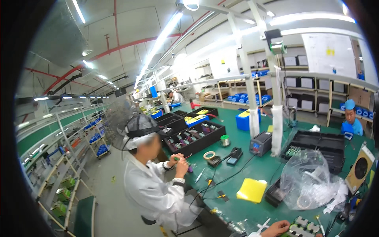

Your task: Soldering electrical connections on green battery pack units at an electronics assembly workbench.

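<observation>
Nearest the camera, at the lower edge of the view, a green-and-silver module [303, 228] lies on the green surface [233, 170], just to the right of the left hand [277, 228]. Its near part is cut off by the frame, so its long axis cannot be judged. The left hand, palm down with fingers bent, reaches its left side; whether the fingertips press on it, grip it or only lie beside it cannot be told. A small patch of skin below the module's right side is probably the right hand [319, 235]; nearly all of it is out of view, so its state and which of the hands is nearer stay unclear.

Just right of the module stands a slim white tool [320, 226], tilted, close to the right hand's side. White strips [263, 225] lie immediately left of the left hand. Straight beyond the hands, a bulky clear plastic bag [306, 181] crowds the far side, with a black tray [273, 196] at its left and an open black case [316, 148] behind. Yellow sheets [252, 190] lie ahead and left of the left hand. Well apart, farther left, a seated co-worker [156, 185] holds a small object up in both hands, too small to identify.
</observation>
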Available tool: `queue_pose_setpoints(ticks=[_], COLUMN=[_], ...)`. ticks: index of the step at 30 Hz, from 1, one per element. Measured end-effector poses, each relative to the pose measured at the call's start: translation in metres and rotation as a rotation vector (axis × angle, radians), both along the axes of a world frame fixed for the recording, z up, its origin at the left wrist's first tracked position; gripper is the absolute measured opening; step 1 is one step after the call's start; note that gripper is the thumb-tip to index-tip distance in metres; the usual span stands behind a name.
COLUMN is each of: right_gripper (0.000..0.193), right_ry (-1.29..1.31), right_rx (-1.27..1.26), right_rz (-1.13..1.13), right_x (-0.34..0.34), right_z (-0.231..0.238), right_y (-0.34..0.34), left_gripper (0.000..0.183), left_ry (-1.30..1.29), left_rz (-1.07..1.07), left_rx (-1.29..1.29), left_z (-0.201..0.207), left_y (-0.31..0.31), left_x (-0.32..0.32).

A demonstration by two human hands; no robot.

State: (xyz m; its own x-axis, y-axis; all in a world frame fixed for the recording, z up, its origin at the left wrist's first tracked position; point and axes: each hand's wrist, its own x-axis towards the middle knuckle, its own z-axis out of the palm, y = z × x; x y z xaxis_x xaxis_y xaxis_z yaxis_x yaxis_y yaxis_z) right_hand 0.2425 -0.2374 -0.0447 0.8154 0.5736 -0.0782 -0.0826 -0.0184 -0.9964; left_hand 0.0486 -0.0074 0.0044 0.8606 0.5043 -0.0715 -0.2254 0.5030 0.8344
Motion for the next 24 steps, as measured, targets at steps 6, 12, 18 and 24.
queue_pose_setpoints(ticks=[6, 12, 18, 24], right_gripper=[0.007, 0.007, 0.005, 0.007], right_ry=[0.126, 0.234, 0.283, 0.316], right_rx=[0.184, 0.149, 0.14, 0.178], right_rz=[0.067, 0.102, 0.103, 0.149], right_x=[0.0, -0.002, -0.006, -0.018], right_z=[-0.009, -0.008, 0.005, 0.031], right_y=[0.002, 0.003, -0.001, 0.006], left_gripper=[0.013, 0.014, 0.015, 0.014], left_ry=[-0.044, 0.008, 0.086, -0.068], left_rz=[0.017, 0.114, 0.109, 0.006], left_rx=[-0.122, 0.005, -0.027, 0.032], left_z=[0.007, 0.004, 0.002, -0.018], left_y=[-0.006, -0.009, -0.011, 0.001], left_x=[0.0, 0.002, 0.006, 0.011])
